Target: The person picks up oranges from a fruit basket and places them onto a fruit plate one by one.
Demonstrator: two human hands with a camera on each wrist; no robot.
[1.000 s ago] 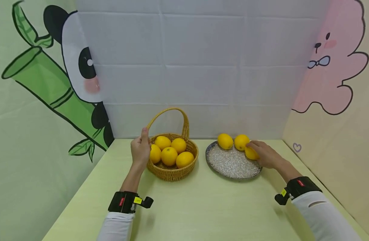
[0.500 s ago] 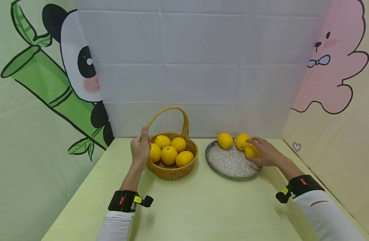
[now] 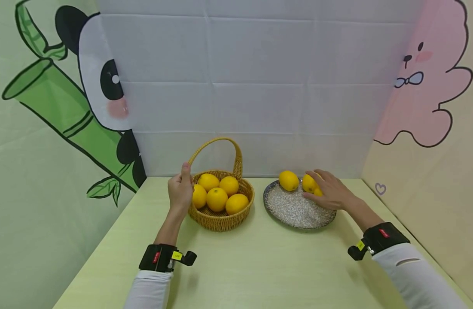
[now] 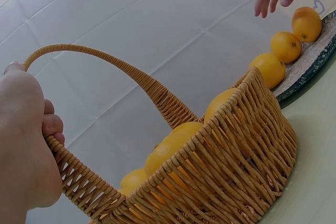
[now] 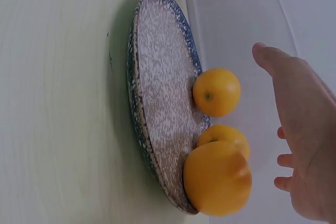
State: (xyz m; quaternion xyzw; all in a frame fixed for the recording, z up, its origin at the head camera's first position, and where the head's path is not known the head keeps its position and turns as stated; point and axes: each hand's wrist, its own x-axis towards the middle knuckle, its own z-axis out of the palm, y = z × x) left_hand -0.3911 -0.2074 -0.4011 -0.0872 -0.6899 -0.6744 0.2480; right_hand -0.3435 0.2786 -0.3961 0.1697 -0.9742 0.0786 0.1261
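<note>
My left hand [image 3: 180, 192] grips the handle of a woven wicker basket [image 3: 221, 224], its thumb lying up along the handle. Several yellow-orange oranges [image 3: 217, 199] fill the basket. To the right, a speckled plate [image 3: 294, 210] with a dark rim carries 3 oranges along its far right side: a left one [image 5: 217, 92], a middle one [image 5: 223, 136] and a nearest right one [image 5: 217, 179]. My right hand [image 3: 332, 191] hovers over the right two with fingers spread and nothing in its grasp. In the left wrist view, a gap shows between that hand and the fruit.
Both basket and plate stand near the back of a pale green table [image 3: 236, 266], apart from each other. A white cloth backdrop [image 3: 259, 86] rises right behind them. Printed side panels, a panda at left and a pink bear [image 3: 429, 98] at right, flank the table.
My right hand has loosened from the rightmost orange, opened its fingers, and shifted up and left over the plate. The left hand and basket stay put.
</note>
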